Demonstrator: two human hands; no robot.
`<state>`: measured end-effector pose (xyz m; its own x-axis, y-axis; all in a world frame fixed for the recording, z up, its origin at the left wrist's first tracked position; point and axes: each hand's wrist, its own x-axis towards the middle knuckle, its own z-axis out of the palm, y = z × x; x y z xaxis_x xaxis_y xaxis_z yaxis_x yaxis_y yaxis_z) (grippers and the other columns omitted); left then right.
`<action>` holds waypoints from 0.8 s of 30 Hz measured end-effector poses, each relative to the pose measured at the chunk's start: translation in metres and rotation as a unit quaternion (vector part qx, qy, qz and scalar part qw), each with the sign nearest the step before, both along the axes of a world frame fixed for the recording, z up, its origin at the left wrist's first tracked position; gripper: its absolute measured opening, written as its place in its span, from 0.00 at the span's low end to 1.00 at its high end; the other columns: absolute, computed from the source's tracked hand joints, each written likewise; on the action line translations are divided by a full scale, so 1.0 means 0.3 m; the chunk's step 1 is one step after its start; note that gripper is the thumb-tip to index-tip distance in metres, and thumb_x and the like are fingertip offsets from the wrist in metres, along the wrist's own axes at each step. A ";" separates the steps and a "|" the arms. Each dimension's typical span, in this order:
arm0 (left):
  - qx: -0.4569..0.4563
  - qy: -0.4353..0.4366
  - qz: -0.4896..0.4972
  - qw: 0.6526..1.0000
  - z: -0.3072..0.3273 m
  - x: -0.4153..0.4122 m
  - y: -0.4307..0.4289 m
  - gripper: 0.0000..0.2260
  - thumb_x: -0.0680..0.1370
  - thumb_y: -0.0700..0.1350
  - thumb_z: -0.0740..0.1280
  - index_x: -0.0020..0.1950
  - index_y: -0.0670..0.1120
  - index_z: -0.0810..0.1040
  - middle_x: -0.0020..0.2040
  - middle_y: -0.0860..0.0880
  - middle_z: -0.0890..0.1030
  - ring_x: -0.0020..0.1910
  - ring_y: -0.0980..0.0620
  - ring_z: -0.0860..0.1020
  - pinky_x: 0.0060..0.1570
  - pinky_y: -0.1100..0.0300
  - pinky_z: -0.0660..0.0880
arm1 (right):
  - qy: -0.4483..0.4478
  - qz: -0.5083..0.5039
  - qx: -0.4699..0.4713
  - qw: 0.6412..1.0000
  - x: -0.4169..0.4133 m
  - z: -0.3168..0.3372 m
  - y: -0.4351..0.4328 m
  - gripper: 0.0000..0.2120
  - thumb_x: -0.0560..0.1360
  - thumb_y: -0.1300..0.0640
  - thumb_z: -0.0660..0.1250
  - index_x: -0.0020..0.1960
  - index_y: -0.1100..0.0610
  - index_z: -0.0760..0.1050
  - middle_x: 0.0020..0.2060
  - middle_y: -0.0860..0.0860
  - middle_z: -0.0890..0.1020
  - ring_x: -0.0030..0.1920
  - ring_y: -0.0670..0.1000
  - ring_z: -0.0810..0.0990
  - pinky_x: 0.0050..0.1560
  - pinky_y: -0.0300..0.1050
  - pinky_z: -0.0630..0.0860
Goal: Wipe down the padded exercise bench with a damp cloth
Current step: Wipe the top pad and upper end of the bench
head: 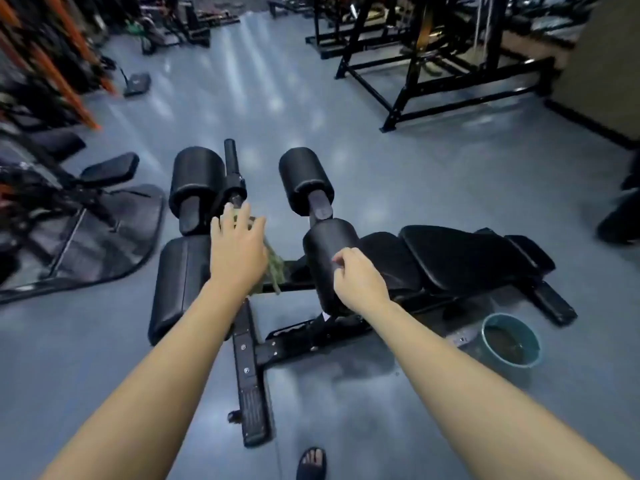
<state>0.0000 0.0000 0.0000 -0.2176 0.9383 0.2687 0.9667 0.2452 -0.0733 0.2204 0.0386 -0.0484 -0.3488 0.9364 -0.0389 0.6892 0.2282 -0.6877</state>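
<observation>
**A:** What could go wrong from here?

**B:** In the head view, the cloth [274, 270] dangles from under the left hand [238, 244], between the roller pads [199, 174]. Its fingers lie fairly straight and the thumb is hidden, so I cannot tell whether that grip really holds. The cloth might slip off or snag on the frame. At 3 o'clock of the cloth, the right hand [360, 283] is loosely clenched on nothing, against a pad.

**A:** And the surface, the room?

**B:** The black padded surface [464, 254] runs toward 3 o'clock. At 4 o'clock a bucket [485, 336] of dark water stands near the surface's foot. The floor [311, 98] looks wet there, so the sandalled foot [311, 462] at 6 could slip. Racks [433, 64] stand at 1 o'clock.
</observation>
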 end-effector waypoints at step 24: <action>-0.227 -0.567 -0.303 0.732 0.134 0.821 0.326 0.06 0.77 0.42 0.64 0.48 0.53 0.79 0.43 0.47 0.84 0.42 0.47 0.85 0.41 0.44 0.84 | 0.172 -0.079 -0.295 0.936 0.649 -0.017 -0.027 0.18 0.80 0.57 0.66 0.68 0.43 0.73 0.59 0.42 0.83 0.57 0.40 0.80 0.60 0.37 0.78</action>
